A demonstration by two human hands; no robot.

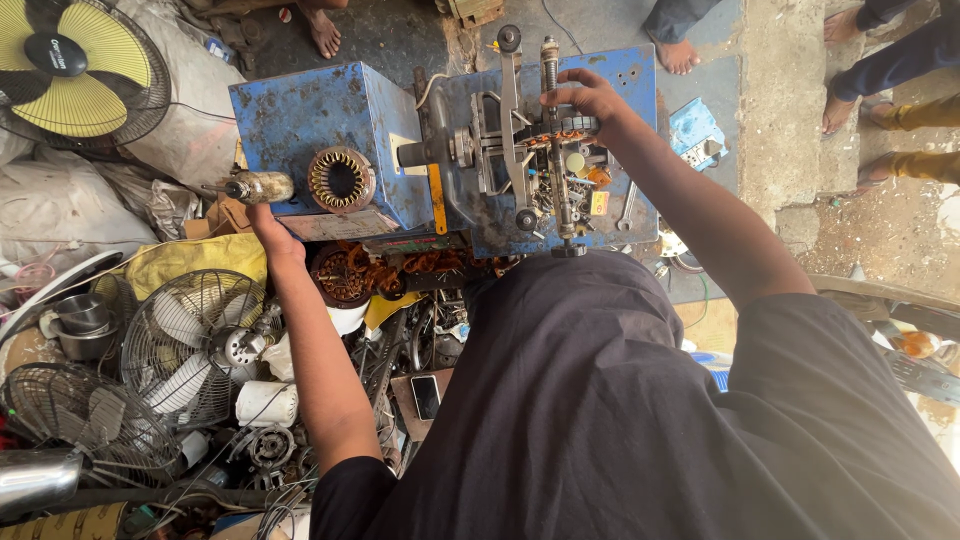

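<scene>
Left hand (268, 222), left of centre: fingers wrapped around crank handle (258, 186) on blue winding machine (330, 115). Right hand (588, 98), upper centre: fingers pinching copper coil (556, 131) on winding former (553, 140). Stator (341, 179) beside crank handle.

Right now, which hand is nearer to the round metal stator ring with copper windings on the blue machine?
Left. The left hand is just beside the stator ring, at its lower left; the right hand is farther away on the winding frame.
</scene>
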